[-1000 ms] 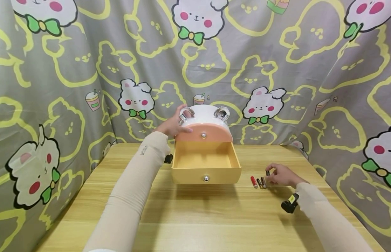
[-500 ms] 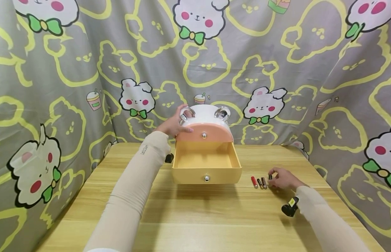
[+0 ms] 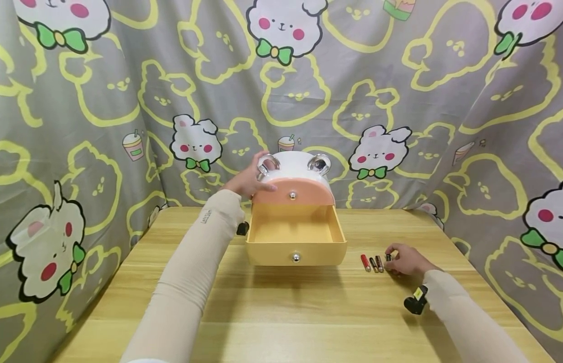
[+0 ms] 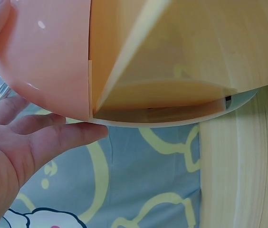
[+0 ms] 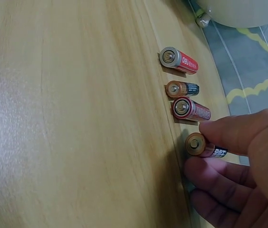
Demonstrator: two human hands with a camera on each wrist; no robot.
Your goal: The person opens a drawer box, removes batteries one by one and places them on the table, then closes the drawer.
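Pinching a battery [image 5: 208,147], holding a drawer box [image 3: 308,193]
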